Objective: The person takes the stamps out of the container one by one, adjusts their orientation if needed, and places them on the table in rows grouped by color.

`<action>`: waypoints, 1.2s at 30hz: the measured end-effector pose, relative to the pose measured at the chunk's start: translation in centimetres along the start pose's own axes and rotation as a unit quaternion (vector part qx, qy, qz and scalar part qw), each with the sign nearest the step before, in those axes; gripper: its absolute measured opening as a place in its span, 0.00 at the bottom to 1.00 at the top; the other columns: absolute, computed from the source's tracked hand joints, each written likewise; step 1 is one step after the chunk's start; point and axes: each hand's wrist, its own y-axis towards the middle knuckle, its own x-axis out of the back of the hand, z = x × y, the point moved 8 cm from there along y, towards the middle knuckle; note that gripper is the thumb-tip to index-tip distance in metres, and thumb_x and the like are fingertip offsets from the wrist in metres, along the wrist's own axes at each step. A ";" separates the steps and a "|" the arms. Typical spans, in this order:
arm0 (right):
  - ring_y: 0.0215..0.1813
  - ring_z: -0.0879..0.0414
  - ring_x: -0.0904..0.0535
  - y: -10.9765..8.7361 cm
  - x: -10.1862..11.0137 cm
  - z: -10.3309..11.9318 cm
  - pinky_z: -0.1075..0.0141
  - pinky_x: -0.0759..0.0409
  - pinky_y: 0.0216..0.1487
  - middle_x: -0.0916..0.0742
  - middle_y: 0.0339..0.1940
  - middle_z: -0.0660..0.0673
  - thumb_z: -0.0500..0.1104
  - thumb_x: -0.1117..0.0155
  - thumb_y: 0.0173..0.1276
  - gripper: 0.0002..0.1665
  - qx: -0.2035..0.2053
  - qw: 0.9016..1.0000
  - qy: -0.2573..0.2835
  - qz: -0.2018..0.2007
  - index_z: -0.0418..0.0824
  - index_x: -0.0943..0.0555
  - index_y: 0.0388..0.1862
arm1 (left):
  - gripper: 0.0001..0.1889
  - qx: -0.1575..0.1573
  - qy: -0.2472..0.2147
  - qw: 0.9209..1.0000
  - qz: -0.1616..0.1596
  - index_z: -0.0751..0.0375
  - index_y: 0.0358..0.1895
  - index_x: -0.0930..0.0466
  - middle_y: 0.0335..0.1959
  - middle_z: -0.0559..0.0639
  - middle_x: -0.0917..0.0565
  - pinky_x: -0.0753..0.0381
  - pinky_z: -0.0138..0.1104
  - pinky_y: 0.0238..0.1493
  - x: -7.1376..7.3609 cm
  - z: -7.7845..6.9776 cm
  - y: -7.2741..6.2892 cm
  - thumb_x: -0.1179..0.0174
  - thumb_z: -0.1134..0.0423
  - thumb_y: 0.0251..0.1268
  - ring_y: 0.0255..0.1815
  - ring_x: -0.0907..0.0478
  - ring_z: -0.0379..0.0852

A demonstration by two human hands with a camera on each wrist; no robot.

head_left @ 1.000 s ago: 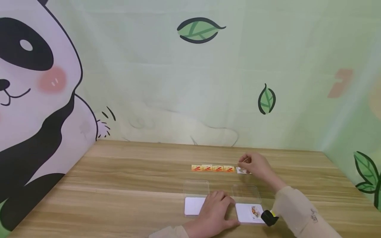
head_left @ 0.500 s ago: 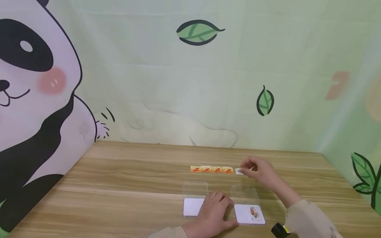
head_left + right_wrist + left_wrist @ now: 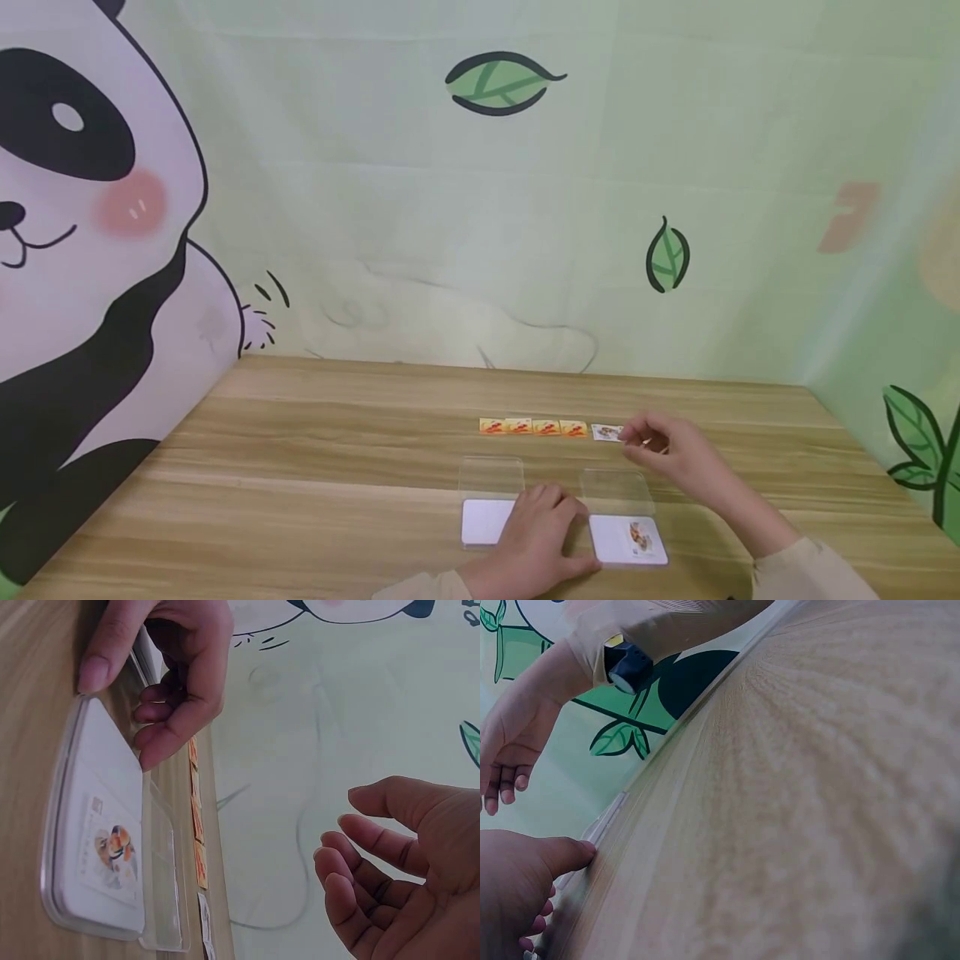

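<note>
Two flat clear plastic cases lie with lids swung back, a left case [image 3: 487,522] and a right case [image 3: 611,537], each with a white insert. A small stamp-like picture [image 3: 112,851] lies on the right case's insert. My left hand [image 3: 540,533] holds the left end of the right case between thumb and forefinger; it also hides part of the left case. Further back, a white stamp-like picture [image 3: 606,432] lies on the table. Beside it hovers my right hand [image 3: 667,450], fingers loosely bent, nothing visible between them in the right wrist view [image 3: 397,877].
Several orange-yellow stamp-like pictures [image 3: 532,427] form a row left of the white one. The wood-grain table [image 3: 300,467] ends at a pale green wall cloth [image 3: 420,208] with a panda and leaves printed on it.
My right hand has drawn back to the right, uncovering the white stamp-like picture. The left hand keeps its place on the right case.
</note>
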 end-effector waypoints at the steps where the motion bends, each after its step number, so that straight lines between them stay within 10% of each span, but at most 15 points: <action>1: 0.32 0.67 0.25 -0.2 0.0 0.0 0.72 0.23 0.32 0.15 0.35 0.46 0.39 0.37 0.66 0.09 0.002 1.000 0.003 0.002 0.35 0.20 0.41 | 0.24 0.000 -0.002 1.000 0.001 0.49 0.47 0.21 0.44 0.41 0.24 0.30 0.35 0.57 0.0 0.0 0.0 0.32 0.40 0.51 0.50 0.29 0.39; 36: 0.34 0.73 0.26 -4.5 -1.6 -2.0 0.71 0.22 0.32 0.14 0.35 0.46 0.39 0.33 0.62 0.10 0.044 0.999 -0.010 0.007 0.35 0.20 0.40 | 0.24 0.007 0.001 1.000 0.004 0.48 0.47 0.21 0.44 0.40 0.24 0.30 0.35 0.58 0.0 0.1 0.0 0.32 0.39 0.50 0.51 0.29 0.40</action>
